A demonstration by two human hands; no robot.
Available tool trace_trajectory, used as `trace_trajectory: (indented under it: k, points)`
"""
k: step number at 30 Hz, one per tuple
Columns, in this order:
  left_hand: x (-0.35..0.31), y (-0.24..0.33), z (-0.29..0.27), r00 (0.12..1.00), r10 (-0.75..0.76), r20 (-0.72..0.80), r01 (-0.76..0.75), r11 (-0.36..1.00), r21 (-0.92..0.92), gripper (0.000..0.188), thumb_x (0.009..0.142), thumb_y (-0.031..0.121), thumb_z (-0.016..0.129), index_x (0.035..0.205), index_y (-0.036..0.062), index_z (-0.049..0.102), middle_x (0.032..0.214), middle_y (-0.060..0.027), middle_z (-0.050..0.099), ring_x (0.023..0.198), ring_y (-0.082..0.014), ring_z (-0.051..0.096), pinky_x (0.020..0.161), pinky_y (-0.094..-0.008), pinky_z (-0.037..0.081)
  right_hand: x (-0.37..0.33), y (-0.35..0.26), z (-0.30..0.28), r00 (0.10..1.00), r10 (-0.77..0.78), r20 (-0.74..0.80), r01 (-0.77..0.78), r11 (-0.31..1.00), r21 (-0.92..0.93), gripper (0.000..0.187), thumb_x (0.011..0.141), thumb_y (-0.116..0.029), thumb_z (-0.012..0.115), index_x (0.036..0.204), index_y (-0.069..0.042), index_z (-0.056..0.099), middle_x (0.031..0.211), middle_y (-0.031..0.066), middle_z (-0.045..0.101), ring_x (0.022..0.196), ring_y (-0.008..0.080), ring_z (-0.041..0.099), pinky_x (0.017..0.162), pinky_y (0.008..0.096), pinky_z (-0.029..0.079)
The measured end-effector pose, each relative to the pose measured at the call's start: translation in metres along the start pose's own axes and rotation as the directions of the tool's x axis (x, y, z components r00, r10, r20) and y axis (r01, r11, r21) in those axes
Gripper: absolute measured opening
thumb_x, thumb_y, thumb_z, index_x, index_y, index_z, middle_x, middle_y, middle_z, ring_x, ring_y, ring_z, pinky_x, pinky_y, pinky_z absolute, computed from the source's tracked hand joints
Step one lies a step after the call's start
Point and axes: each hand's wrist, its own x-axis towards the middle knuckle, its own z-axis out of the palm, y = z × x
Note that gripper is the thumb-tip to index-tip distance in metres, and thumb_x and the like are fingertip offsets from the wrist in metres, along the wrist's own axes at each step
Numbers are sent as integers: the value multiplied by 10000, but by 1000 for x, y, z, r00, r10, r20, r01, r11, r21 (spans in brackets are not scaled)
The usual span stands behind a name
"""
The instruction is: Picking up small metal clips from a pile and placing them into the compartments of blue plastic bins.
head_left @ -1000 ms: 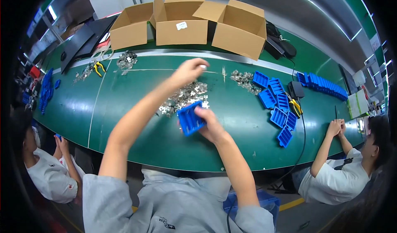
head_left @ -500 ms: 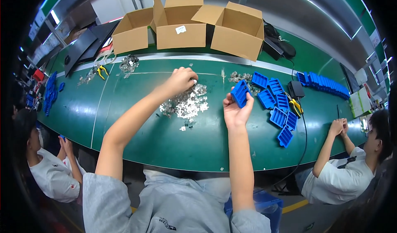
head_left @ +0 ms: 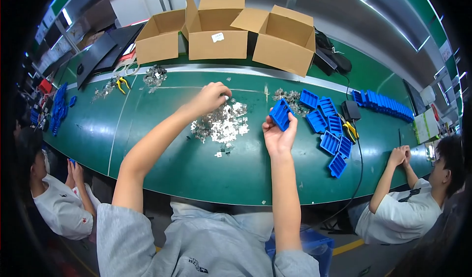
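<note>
My left hand [head_left: 211, 98] is over the far edge of a loose pile of small shiny metal pieces [head_left: 223, 124]. Its fingers are bent together, and a small whitish spot shows at their tips; whether that is a metal piece I cannot tell. To the right of the pile, my right hand [head_left: 279, 138] holds up a blue compartmented plastic tray [head_left: 280, 115], tilted, with fingers and thumb round its sides. Several similar blue trays [head_left: 329, 143] lie on the table just right of this hand. Behind the held tray is another heap of small metal pieces [head_left: 290, 98].
Three open cardboard boxes [head_left: 218, 45] stand along the back. A long row of blue trays [head_left: 383, 104] lies at right, near yellow-handled pliers [head_left: 350, 131], a black adapter [head_left: 351, 111] and its cable. More pliers [head_left: 122, 85] lie far left. Co-workers sit at both sides of the green table [head_left: 162, 164].
My left hand has drawn slightly left at the pile's far edge. The right hand, with the blue tray, has shifted a little left and tilted the tray slightly.
</note>
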Motion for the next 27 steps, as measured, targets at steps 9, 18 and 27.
trace_trajectory:
  k: [9,18,27]
  points:
    - [15,6,7,987,83,138,-101,986,132,199,785,81,619,978,61,662,960,-132,613,999,-328,566,886,-419,460,0,1,-2,1000,30,9,-29,999,-33,400,911,-405,483,1097,-61,565,992,106,639,758,205,585,642,329,432]
    - [32,-1,2,889,345,301,-442,816,372,114,796,161,656,886,92,652,864,-73,595,928,-262,575,818,-395,460,-1,1,2,999,49,19,-48,998,-50,414,892,-406,505,1073,-40,570,979,96,633,746,191,581,632,315,437]
    - [60,13,31,995,34,95,-69,914,399,144,786,221,654,863,111,707,892,-89,662,953,-280,606,824,-436,440,-2,-18,0,995,72,71,-81,988,133,389,868,-374,541,1054,-37,596,973,66,631,762,185,572,624,297,428]
